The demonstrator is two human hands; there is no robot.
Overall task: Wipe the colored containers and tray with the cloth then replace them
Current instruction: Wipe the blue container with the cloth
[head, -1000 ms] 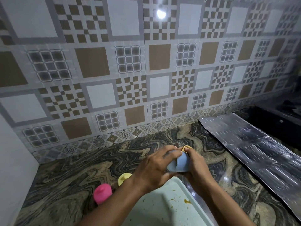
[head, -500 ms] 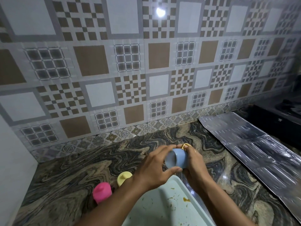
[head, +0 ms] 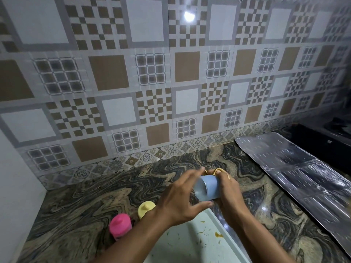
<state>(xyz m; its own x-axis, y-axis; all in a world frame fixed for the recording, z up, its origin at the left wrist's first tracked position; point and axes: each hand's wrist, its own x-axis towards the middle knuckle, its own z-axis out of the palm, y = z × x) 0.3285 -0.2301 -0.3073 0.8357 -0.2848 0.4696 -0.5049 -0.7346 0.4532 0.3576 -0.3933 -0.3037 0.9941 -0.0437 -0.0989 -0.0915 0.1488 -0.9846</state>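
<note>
Head view: my left hand [head: 178, 198] curls its fingers [head: 191, 175] round the blue container [head: 208, 187] over the tray [head: 190, 243], my right hand [head: 230, 196] grips the yellow cloth [head: 218, 170] against it. Wiping step, I judge; next, turn it for the other side.

A swirled granite countertop [head: 95, 196] meets a patterned tile wall [head: 152, 73] — a silver foil sheet [head: 284, 164] lies at right.

Beyond the right grip [head: 228, 190] we see a wall [head: 190, 67] of brown, white and grey patterned tiles, a bright glare [head: 189, 16] reflected high on it. The swirled dark stone tabletop [head: 85, 196] spreads under and left of that grip; a shiny foil sheet [head: 296, 177] lies to its right, a plain white panel [head: 17, 186] far left.
</note>
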